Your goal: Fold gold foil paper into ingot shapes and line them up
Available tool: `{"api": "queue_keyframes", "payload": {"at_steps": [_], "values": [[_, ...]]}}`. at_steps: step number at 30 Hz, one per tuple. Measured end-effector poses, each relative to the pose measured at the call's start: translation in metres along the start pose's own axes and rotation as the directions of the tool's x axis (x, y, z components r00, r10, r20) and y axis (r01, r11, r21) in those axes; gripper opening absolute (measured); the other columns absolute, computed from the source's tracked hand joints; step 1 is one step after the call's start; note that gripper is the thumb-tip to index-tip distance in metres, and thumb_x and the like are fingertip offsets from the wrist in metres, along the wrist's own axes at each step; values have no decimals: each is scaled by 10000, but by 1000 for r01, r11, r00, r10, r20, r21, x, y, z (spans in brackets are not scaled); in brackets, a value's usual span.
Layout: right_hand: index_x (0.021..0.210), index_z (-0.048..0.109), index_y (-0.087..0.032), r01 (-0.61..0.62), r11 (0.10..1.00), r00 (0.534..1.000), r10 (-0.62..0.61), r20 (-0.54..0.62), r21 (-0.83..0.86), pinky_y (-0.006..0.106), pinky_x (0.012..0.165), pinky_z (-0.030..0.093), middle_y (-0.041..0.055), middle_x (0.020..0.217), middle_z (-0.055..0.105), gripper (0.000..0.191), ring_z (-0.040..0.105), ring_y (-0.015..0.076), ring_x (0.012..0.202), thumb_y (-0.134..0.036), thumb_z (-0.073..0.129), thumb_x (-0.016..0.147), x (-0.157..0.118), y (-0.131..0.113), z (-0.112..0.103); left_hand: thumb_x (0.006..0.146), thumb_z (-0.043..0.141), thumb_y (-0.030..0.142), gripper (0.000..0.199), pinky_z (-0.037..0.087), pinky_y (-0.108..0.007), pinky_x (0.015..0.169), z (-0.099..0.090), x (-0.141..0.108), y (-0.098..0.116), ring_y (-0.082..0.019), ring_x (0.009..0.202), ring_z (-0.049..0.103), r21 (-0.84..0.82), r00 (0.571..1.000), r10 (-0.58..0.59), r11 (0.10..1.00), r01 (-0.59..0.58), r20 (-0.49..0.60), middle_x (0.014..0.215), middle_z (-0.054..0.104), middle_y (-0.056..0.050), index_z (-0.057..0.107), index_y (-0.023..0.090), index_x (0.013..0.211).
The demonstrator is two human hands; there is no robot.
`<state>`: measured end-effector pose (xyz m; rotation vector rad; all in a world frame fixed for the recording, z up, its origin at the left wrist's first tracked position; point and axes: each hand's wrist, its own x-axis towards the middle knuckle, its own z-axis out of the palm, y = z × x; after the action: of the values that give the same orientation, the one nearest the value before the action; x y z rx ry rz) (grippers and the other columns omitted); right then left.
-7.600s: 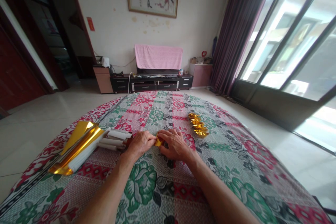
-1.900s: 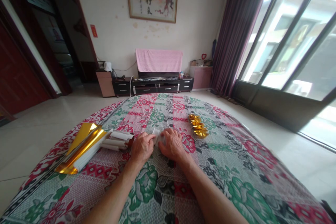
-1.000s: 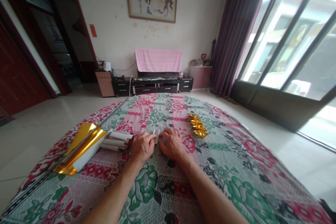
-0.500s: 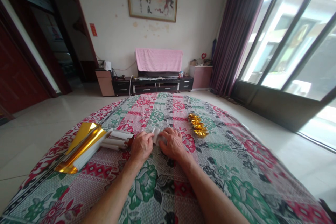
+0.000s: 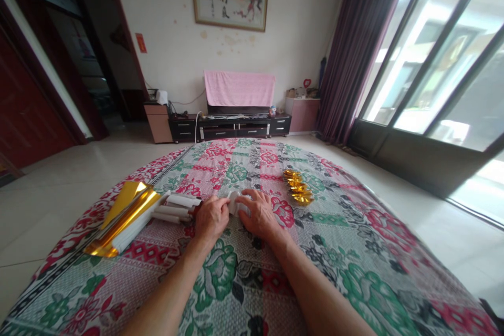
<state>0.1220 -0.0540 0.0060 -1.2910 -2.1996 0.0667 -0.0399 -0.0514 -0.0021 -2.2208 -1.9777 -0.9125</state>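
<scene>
A small white paper piece lies between my hands at the middle of the table. My left hand pinches its left edge, fingers closed. My right hand is over its right part, fingers curved and pressed on it. To the left are several white paper rolls, partly beside my left hand, and sheets of gold foil paper, curled and overlapping. Several folded gold pieces stand in a row to the right, beyond my right hand.
A flowered cloth covers the round table. Beyond it stand a black low cabinet and a screen under a pink cloth. Glass doors are at the right.
My right hand's fingers have shifted slightly over the white paper. The camera view has moved a little; the gold pieces and the rolls rest as before.
</scene>
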Motion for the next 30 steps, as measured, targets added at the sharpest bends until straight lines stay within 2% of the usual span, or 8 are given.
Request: {"api": "queue_keyframes", "payload": {"at_steps": [7, 15, 24, 30], "values": [[1117, 563, -298, 56, 998, 996, -56, 72, 9, 390, 912, 257, 5, 1222, 518, 344, 411, 201, 1079, -206, 470, 799, 1, -2, -3, 803, 435, 174, 295, 424, -257, 761, 1, 0, -4, -166, 807, 576, 25, 998, 54, 998, -54, 11, 796, 621, -57, 686, 213, 952], [1099, 562, -269, 75, 997, 988, -77, 136, 16, 376, 907, 250, 16, 1203, 550, 311, 423, 185, 1072, -206, 387, 851, 2, -5, -6, 783, 451, 171, 292, 424, -259, 753, 1, 0, -6, -168, 791, 566, 36, 998, 64, 997, -65, 18, 778, 608, -54, 690, 218, 944], [1188, 507, -285, 85, 996, 985, -85, 153, 3, 396, 929, 245, 16, 1274, 500, 392, 396, 192, 1123, -164, 377, 838, 2, -7, -7, 781, 435, 145, 341, 418, -266, 783, -1, 1, -6, -172, 823, 545, 41, 993, 86, 995, -89, 79, 805, 587, -62, 678, 234, 1003], [1197, 495, -288, 81, 997, 983, -78, 168, -9, 452, 961, 213, 15, 1304, 479, 382, 369, 208, 1165, -184, 366, 853, 2, -6, -8, 801, 432, 156, 331, 414, -269, 780, -3, -1, -4, -175, 827, 529, 69, 993, 96, 993, -101, 69, 825, 579, -63, 680, 249, 999]]}}
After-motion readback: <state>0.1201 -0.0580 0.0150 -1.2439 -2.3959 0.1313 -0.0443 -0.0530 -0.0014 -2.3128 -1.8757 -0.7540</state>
